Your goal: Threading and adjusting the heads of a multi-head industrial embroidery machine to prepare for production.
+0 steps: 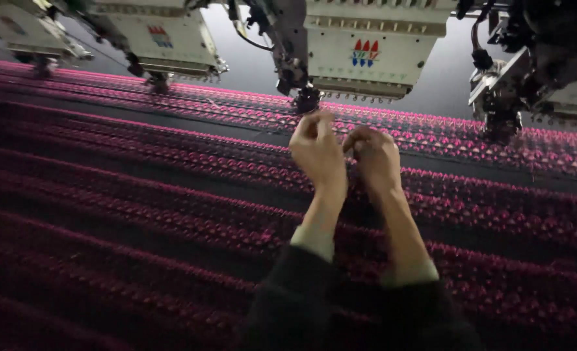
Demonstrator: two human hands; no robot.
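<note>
Over pink-embroidered fabric, both hands reach forward, fingertips pinched below embroidery head.

Left embroidery head, right embroidery head — grey machine bed

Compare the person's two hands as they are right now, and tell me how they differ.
The left hand is raised higher, its fingertips just under the dark needle part of the embroidery head; the right hand sits lower and farther from it. The left hand's fingers point up in a pinch; the right hand's are curled into a closer fist. Both hover over the dark fabric with pink stitched rows, close together, with dark sleeves. Whether either holds thread cannot be told.
</note>
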